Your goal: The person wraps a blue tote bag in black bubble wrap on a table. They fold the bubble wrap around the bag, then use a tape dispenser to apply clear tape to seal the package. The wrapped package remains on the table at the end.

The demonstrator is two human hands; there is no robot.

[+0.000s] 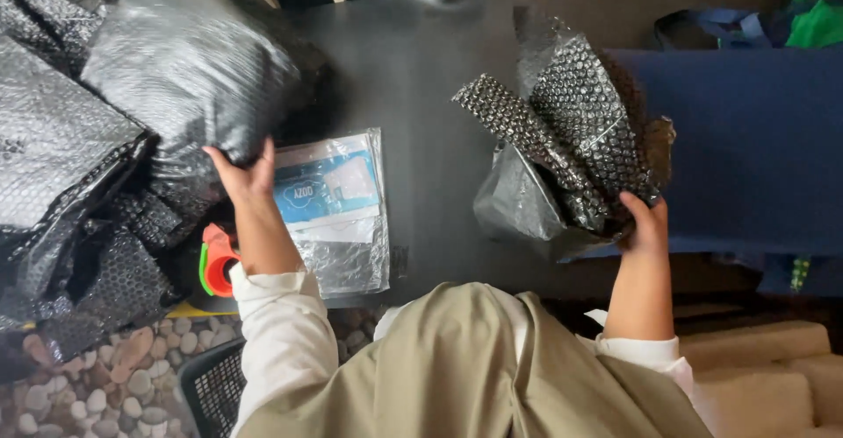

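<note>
The crumpled black bubble-wrap bundle (pixel 571 139) stood at the right of the black table (pixel 421 69), gripped from below by the right hand (pixel 645 223), fingers closed on its lower edge, apparently to keep it upright and gathered. The left hand (pixel 246 174) lay spread against a stuffed black bubble mailer (pixel 189 60) at the left, seemingly steadying it atop the pile of black mailers (pixel 61 183). Between the 2 hands lay a clear plastic packet with a blue card (pixel 334 205). An orange-and-green tape dispenser (pixel 215 258) sat by the left wrist.
</note>
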